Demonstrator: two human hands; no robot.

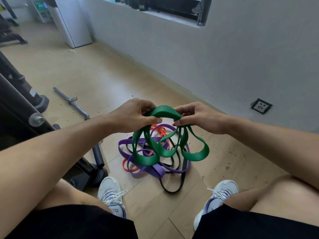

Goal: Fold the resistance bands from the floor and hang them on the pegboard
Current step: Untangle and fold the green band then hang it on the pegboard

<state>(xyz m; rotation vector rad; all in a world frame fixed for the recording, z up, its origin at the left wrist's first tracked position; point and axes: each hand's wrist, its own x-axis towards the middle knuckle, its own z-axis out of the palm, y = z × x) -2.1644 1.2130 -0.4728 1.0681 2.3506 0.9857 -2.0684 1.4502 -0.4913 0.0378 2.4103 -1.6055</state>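
Wide green rubber resistance band (164, 149) is gathered into loops, pinched by left hand (136, 116) and right hand (198, 118) above the floor's tangled purple, orange and black bands (155, 169); folding appears underway, tightening next.

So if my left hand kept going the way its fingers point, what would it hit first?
Most likely your right hand: the left hand points across at it, and both grip the green band close together.

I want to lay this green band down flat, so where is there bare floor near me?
Bare floor lies right of the band pile, toward the wall, and between pile and metal bar. Crowded: the pile between both shoes, and the black equipment base left.
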